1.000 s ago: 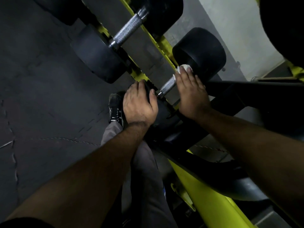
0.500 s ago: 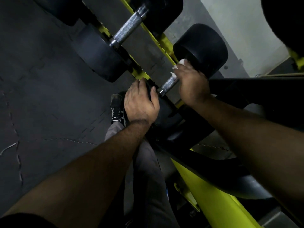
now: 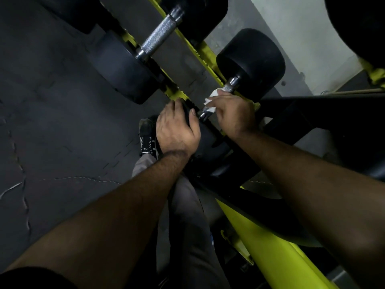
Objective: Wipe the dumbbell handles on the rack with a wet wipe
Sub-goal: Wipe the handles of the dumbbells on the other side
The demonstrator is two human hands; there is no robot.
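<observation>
Right hand [image 3: 235,115] clamps the wipe [image 3: 210,99] round the handle [image 3: 229,86]; left hand [image 3: 177,130] grips the near head [image 3: 208,140]. The bunched wipe may miss the knurling beyond the grip.

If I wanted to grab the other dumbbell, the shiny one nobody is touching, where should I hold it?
Probably by the bumpy metal handle in the middle of the free dumbbell, coming down from above. The handle is thin and bare between two fat black ends, with open space over it. It rests across the yellow rack, so curl your fingers around the handle's middle.
</observation>
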